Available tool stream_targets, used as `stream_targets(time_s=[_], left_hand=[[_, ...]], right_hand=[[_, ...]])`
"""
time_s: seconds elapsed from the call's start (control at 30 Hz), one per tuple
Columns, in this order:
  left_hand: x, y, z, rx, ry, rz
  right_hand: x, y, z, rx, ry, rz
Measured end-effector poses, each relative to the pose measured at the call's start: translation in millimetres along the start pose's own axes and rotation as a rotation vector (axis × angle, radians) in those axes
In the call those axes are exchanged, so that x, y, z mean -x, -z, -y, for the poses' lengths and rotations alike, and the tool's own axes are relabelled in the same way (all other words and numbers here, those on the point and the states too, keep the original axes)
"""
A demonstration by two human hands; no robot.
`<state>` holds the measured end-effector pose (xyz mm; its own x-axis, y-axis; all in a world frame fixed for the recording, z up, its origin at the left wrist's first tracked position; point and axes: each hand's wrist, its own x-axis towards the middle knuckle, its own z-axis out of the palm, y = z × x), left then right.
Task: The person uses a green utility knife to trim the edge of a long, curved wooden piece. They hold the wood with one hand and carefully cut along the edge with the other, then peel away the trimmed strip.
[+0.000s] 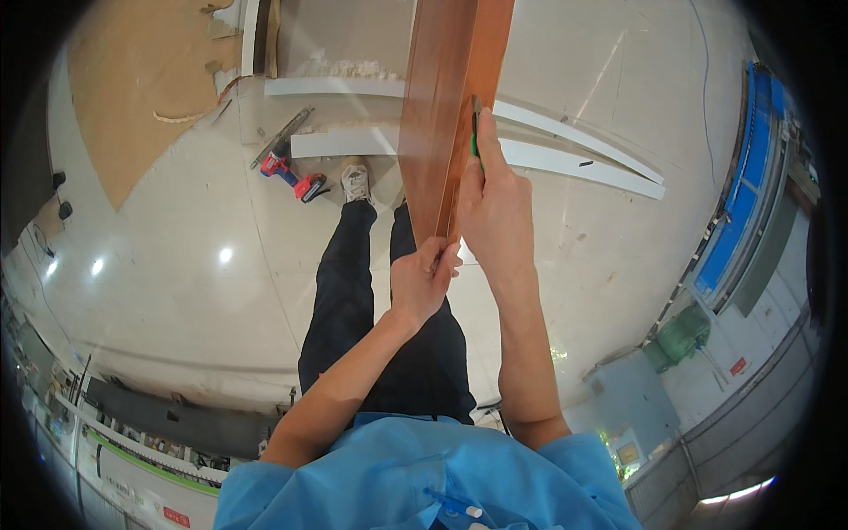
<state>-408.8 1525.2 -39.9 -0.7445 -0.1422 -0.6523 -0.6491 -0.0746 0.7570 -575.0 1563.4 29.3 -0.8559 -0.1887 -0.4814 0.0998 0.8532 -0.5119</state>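
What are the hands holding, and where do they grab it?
The left hand grips the brown board at its near end. The right hand presses a green tool against the board's edge.

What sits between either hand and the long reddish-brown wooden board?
Nothing visible. The left hand grips the long reddish-brown wooden board at its near end; the right hand presses a green-handled tool against its edge.
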Motion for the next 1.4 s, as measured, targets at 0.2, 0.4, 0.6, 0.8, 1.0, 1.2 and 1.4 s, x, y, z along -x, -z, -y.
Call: stream_targets(time_s=[0.2,0.4,0.6,0.8,1.0,1.2,1.4], left_hand=[[-3.7,-2.6,8.3,0.051,-0.052,-0.027],[-1.7,-4.7,10.9,0.059,-0.051,-0.046],[-3.7,-5.6,10.7,0.072,-0.080,-0.070],[-5.9,-7.2,13.3,0.067,-0.129,-0.091],[-5.1,-7.3,12.7,0.037,-0.133,-0.087],[-5.0,-7.5,12.0,0.032,-0.134,-0.090],[-2.8,-5.9,11.8,-0.020,-0.129,-0.080]], right_hand=[[-3.9,5.8,11.4,0.082,-0.031,0.056],[-6.3,5.0,14.0,0.122,-0.054,0.063],[-7.1,-1.4,9.1,0.087,-0.059,0.033],[-5.9,-0.4,9.2,0.104,-0.040,0.042],[-6.6,7.0,16.7,0.090,-0.111,0.121],[-3.7,1.4,14.3,0.108,-0.103,0.102],[0.8,-6.3,7.8,0.139,-0.043,0.020]])
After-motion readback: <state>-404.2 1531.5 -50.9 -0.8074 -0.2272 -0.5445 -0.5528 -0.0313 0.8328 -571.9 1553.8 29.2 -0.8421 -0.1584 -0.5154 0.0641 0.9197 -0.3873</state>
